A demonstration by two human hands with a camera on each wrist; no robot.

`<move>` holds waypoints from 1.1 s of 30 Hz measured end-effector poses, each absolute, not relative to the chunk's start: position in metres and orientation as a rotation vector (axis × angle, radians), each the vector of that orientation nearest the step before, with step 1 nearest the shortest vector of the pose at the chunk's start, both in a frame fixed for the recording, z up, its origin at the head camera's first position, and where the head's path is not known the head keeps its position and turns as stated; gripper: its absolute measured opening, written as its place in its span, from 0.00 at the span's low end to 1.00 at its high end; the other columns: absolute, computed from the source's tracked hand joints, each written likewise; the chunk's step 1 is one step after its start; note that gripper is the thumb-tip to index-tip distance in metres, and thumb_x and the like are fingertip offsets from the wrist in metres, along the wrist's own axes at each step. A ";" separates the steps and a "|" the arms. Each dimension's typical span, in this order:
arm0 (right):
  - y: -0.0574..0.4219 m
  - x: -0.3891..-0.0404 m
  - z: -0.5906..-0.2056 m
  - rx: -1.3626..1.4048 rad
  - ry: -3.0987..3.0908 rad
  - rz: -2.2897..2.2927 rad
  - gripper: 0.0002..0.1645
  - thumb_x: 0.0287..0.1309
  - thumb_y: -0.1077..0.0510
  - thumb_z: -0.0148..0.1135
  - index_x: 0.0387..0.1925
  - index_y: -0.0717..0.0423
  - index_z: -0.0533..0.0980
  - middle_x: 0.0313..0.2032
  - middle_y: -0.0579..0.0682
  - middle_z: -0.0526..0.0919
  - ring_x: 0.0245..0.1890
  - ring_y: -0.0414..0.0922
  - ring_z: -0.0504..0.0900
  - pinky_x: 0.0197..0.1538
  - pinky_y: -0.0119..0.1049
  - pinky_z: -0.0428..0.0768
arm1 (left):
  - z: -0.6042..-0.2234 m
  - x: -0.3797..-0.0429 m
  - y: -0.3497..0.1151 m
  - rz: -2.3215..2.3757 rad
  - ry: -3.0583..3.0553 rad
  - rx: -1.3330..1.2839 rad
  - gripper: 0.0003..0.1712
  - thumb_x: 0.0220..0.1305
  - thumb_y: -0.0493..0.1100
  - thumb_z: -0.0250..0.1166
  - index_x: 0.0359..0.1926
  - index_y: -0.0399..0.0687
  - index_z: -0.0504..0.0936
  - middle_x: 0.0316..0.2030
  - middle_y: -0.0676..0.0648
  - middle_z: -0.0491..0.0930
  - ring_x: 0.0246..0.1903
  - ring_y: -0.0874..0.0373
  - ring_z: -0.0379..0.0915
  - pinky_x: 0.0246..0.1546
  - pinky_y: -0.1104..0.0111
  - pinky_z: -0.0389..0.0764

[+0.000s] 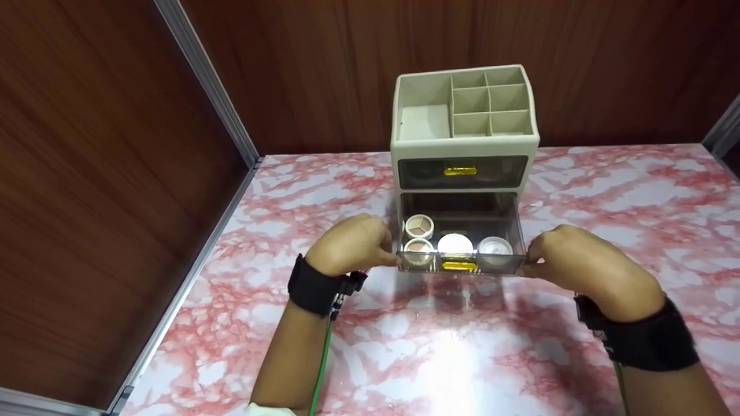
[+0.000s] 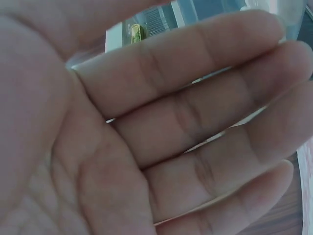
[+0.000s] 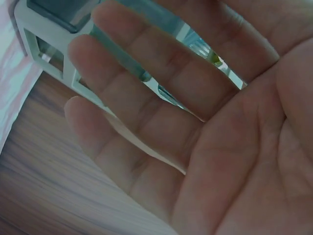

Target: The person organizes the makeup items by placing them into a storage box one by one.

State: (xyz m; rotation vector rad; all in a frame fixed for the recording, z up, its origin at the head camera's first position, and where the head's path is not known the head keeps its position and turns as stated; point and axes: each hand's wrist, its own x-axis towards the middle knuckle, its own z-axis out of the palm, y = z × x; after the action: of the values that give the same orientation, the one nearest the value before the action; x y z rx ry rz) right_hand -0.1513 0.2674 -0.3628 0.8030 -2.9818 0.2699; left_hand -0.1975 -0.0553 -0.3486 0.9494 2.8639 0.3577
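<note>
A cream desktop organizer (image 1: 462,148) stands toward the back of the table, its lower clear drawer (image 1: 485,270) pulled out. My left hand (image 1: 352,245) holds the drawer's left front corner, thumb at the front. At the opposite corner, my right hand (image 1: 595,268) grips with bent fingers. Inside lie two round palettes with tan and cream sections, one palette (image 1: 419,226) behind the other, plus a white round container (image 1: 455,244) and a pale lidded jar (image 1: 495,247). Both wrist views show the palms and long fingers close up, covering most of the drawer.
Above the pulled-out drawer is a closed upper drawer (image 1: 422,173) with a gold handle (image 1: 461,171). Open compartments (image 1: 425,121) form the organizer's top. Brown wood-grain panels (image 1: 324,75) rise behind and at the left of the red-and-white marbled table (image 1: 231,341).
</note>
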 end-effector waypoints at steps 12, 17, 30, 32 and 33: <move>0.271 -0.155 -0.372 0.793 -3.069 0.327 0.05 0.40 0.49 0.68 0.18 0.40 0.79 0.22 0.35 0.78 0.23 0.40 0.75 0.28 0.39 0.73 | -0.355 -0.195 -0.054 0.357 2.846 0.933 0.12 0.45 0.57 0.68 0.13 0.61 0.79 0.12 0.62 0.73 0.16 0.62 0.68 0.17 0.68 0.68; 0.272 -0.156 -0.373 0.804 -3.092 0.345 0.05 0.40 0.49 0.68 0.18 0.40 0.78 0.21 0.35 0.77 0.23 0.39 0.74 0.28 0.38 0.73 | -0.357 -0.195 -0.055 0.364 2.837 0.915 0.11 0.44 0.54 0.69 0.13 0.62 0.79 0.14 0.61 0.74 0.17 0.62 0.68 0.17 0.69 0.69; 0.273 -0.161 -0.370 0.885 -3.058 0.313 0.07 0.42 0.52 0.68 0.16 0.43 0.78 0.17 0.35 0.71 0.17 0.36 0.67 0.22 0.33 0.67 | -0.352 -0.202 -0.050 0.387 2.786 1.034 0.08 0.45 0.50 0.69 0.14 0.62 0.81 0.12 0.62 0.73 0.15 0.64 0.63 0.16 0.69 0.67; 0.273 -0.162 -0.370 0.898 -3.046 0.302 0.06 0.42 0.52 0.68 0.17 0.43 0.78 0.17 0.35 0.71 0.17 0.36 0.67 0.22 0.33 0.67 | -0.353 -0.204 -0.051 0.395 2.777 1.051 0.08 0.46 0.50 0.69 0.15 0.62 0.81 0.12 0.62 0.73 0.15 0.63 0.63 0.16 0.69 0.67; 0.273 -0.163 -0.370 0.908 -3.037 0.298 0.06 0.42 0.52 0.68 0.17 0.43 0.78 0.17 0.35 0.71 0.17 0.36 0.67 0.23 0.33 0.67 | -0.353 -0.204 -0.051 0.401 2.776 1.059 0.08 0.46 0.51 0.68 0.14 0.62 0.81 0.12 0.62 0.73 0.15 0.63 0.63 0.16 0.69 0.67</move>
State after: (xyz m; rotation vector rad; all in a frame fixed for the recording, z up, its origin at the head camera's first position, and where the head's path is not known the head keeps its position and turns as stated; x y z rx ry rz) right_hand -0.1626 0.2732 -0.3698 0.9076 -3.0365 0.2975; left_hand -0.2043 -0.0510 -0.3531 1.0587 2.7755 0.4008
